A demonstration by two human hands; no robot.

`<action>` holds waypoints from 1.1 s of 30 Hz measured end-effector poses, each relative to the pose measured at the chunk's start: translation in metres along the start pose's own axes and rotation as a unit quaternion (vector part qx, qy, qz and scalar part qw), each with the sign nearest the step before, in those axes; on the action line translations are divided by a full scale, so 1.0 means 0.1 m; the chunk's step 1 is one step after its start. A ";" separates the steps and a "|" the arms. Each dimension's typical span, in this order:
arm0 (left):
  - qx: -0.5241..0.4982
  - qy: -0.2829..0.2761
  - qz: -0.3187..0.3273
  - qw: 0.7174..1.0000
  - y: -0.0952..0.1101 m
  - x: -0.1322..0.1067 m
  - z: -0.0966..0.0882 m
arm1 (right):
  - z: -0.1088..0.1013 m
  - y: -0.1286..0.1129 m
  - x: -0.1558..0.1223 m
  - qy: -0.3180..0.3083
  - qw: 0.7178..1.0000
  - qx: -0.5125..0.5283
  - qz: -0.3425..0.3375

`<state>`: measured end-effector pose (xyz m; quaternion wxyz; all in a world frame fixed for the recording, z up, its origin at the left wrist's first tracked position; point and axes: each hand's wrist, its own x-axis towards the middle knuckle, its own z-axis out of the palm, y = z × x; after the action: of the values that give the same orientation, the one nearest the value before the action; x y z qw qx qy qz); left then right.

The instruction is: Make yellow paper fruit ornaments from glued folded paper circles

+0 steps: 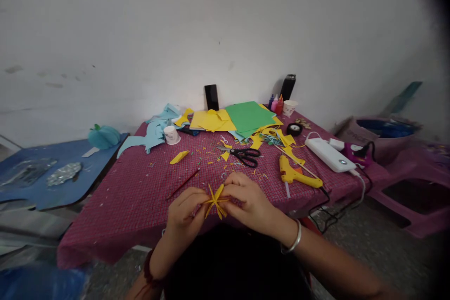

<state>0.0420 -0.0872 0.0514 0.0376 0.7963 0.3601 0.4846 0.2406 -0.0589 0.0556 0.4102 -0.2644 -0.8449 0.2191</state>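
A yellow paper flower [215, 200] with several folded petals is held up between my two hands near the table's front edge. My left hand [186, 213] pinches a petal on its left side. On the other side, my right hand [248, 201] has its fingers closed on the right petals. Just beyond lies a pencil [183, 183], slanted on the cloth. A loose folded yellow paper piece [179, 157] rests farther back on the left. Black-handled scissors [242, 153] lie among paper snippets, past my right hand.
A yellow glue gun [298, 176] and a white power bank [330, 154] with cables are at the right. Green sheets [249, 118], yellow sheets [207, 120], blue scraps [151, 137] and a paper cup [171, 135] stand farther back. A phone [211, 97] leans on the wall.
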 end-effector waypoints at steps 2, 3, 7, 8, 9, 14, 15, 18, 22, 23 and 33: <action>-0.039 -0.039 -0.043 0.998 0.05 0.02 -0.01 | -0.01 -0.03 0.02 -0.042 0.999 0.033 0.006; -0.061 -0.053 -0.056 0.995 0.06 0.03 -0.01 | 0.00 -0.04 0.02 -0.054 0.997 0.057 0.015; -0.096 -0.083 -0.073 0.989 0.11 0.03 -0.03 | 0.07 -0.02 -0.01 -0.040 0.989 0.138 0.042; -0.093 -0.087 -0.076 0.989 0.12 0.03 -0.02 | 0.08 0.00 -0.02 -0.035 0.987 0.152 0.046; -0.091 -0.088 -0.081 0.989 0.14 0.03 -0.01 | 0.10 0.03 -0.03 -0.034 0.984 0.169 0.052; -0.141 -0.062 -0.168 0.974 0.22 0.02 0.07 | 0.15 0.18 -0.05 -0.034 0.958 0.275 0.079; -0.148 -0.057 -0.187 0.969 0.23 0.02 0.08 | 0.16 0.19 -0.05 -0.036 0.956 0.281 0.081; -0.131 -0.067 -0.202 0.968 0.24 0.02 0.10 | 0.18 0.18 -0.05 -0.061 0.963 0.254 0.071; -0.112 -0.129 -0.157 0.973 0.21 0.01 0.07 | 0.20 0.13 -0.05 -0.084 0.974 0.209 0.036; -0.118 -0.130 -0.160 0.971 0.19 0.00 0.06 | 0.19 0.13 -0.05 -0.081 0.974 0.208 0.037; -0.205 0.009 -0.198 0.959 0.10 -0.04 -0.15 | 0.06 0.20 -0.05 -0.030 0.969 0.232 0.081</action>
<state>0.0340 -0.1014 0.0600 0.2916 0.6802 0.4036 0.5380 0.2433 -0.0479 0.0375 0.4159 -0.2231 -0.7586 0.4491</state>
